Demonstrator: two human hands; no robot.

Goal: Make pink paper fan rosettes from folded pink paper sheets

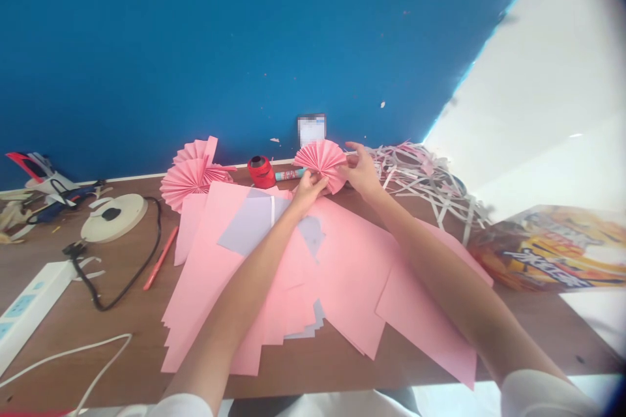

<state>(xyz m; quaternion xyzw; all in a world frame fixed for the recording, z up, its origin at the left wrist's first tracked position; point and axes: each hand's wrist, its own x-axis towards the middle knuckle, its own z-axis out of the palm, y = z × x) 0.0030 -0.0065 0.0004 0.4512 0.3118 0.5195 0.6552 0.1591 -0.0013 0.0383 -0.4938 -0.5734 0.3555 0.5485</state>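
Observation:
A pink pleated paper fan (317, 155), spread almost to a full round, is held up above the back of the table. My left hand (308, 191) pinches it near its lower middle. At the fan's right edge, my right hand (362, 172) grips the folds between thumb and fingers, with the index finger stretched away. Beneath both forearms lie overlapping sheets of pink paper (357, 254), with some lilac paper (247, 225) among them. More pleated pink fans (184, 182) rest at the back left.
Behind the sheets are a red round container (261, 171), a glue stick (289, 174) and a propped phone (312, 129). Paper strips (435, 176) and a plastic snack bag (562, 247) lie right. Left are a red pen (160, 259), cable reel (115, 216) and power strip (34, 306).

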